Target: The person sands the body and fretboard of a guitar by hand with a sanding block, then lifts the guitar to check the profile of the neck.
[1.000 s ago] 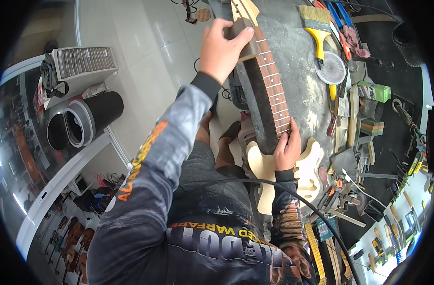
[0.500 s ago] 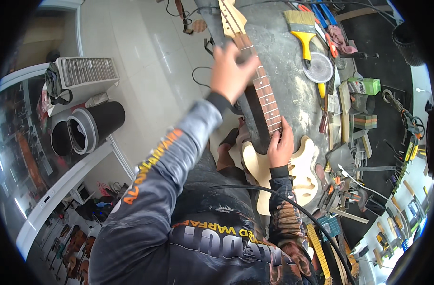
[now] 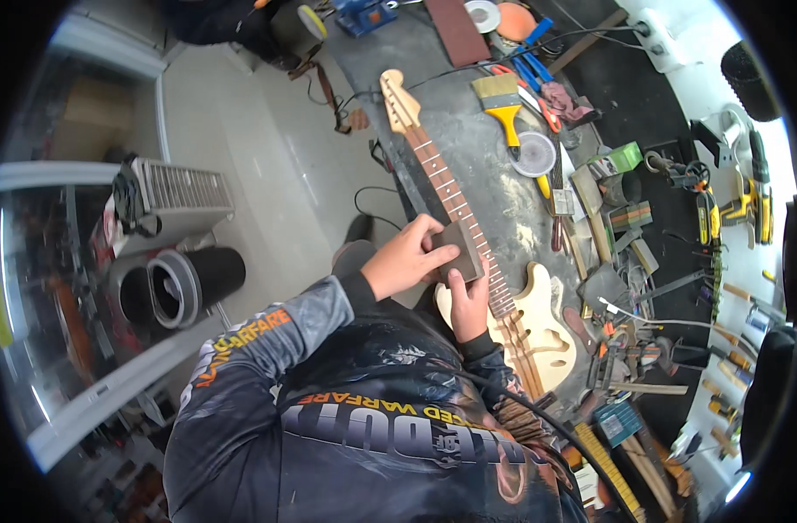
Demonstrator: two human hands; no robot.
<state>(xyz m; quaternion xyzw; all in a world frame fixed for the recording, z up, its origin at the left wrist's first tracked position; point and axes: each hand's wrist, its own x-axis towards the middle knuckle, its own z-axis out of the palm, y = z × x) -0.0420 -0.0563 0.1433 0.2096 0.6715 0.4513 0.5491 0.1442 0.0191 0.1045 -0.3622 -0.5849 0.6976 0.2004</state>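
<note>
The bare left hand is gripping a grey-brown rectangular block, fingers curling around it, while the bare right hand is pinching its lower end. The block is sitting just beside a dark-brown fretted wooden guitar neck, which is running onto a pale wooden guitar body

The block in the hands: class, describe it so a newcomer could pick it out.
At the grey workbench is a pale-bodied guitar. By its fretted neck, the left hand and right hand hold a block. Unlike the neck, it is plain grey-brown.
</note>
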